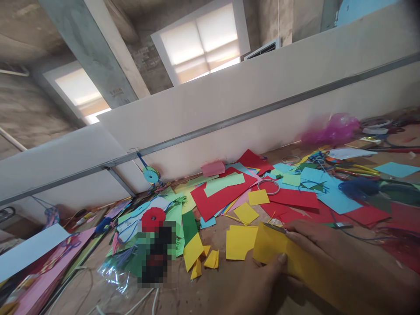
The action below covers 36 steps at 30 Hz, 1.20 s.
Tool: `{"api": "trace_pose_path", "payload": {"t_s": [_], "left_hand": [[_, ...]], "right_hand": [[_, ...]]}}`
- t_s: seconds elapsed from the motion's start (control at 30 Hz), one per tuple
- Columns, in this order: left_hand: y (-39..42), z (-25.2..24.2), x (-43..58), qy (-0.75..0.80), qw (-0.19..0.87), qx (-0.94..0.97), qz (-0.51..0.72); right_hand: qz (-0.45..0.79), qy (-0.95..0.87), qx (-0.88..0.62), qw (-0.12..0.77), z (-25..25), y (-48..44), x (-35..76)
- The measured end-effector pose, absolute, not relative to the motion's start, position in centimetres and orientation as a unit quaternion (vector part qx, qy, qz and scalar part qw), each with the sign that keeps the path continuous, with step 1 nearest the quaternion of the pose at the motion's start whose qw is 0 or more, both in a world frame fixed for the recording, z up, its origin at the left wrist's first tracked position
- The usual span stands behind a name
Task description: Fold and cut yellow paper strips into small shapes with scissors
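Note:
A piece of yellow paper (302, 262) is held up between both hands, near the bottom right of the head view. My left hand (256, 282) is closed on its near left part, with the thumb lying across the paper's face. From the right, my right hand (321, 245) grips the upper edge, its fingers pressed together and partly blurred. A small dark, shiny thing (277, 227) shows at the right fingertips; I cannot make out its kind. Just left of the hands lie more yellow sheets (241, 243), and small folded yellow pieces (211, 259) sit further left.
Red sheets (223, 188), blue paper (337, 192) and green scraps cover the table behind the hands. A red paper disc (153, 220) lies left, beside a pixelated dark object (157, 258). White cable (141, 302) runs along the front. A pale partition (210, 131) borders the back.

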<state>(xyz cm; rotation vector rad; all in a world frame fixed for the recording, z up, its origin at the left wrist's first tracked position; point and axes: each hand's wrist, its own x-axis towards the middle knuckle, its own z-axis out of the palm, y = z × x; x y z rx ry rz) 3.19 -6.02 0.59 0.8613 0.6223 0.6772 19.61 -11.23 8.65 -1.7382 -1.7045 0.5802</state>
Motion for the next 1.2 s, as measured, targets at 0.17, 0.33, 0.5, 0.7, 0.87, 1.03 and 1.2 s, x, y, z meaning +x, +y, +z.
{"api": "trace_pose_path", "payload": {"t_s": [0.17,0.33,0.5,0.7,0.87,1.03,1.2], "left_hand": [[-6.1,0.4,3.2,0.31,0.799,0.399,0.325],[-6.1,1.0,3.1,0.331,0.788,0.415,0.311],[-6.2,1.2,3.1,0.328,0.789,0.413,0.315],[-6.3,1.2,3.2,0.328,0.797,0.392,0.323],[-6.3,1.2,3.1,0.34,0.792,0.396,0.317],[-6.1,0.9,3.2,0.33,0.79,0.411,0.312],[-6.2,1.1,3.3,0.335,0.793,0.396,0.318]], "right_hand": [[0.221,-0.631,-0.668,0.325,9.2,-11.2,19.1],[0.233,-0.639,-0.658,0.322,9.4,-11.2,19.2],[0.24,-0.638,-0.665,0.305,9.8,-11.3,19.0],[0.228,-0.644,-0.665,0.303,9.5,-11.4,19.2],[0.208,-0.634,-0.67,0.324,9.3,-11.3,19.1],[0.223,-0.63,-0.668,0.327,9.7,-11.3,18.9],[0.213,-0.627,-0.65,0.374,7.2,-11.1,19.7]]}}
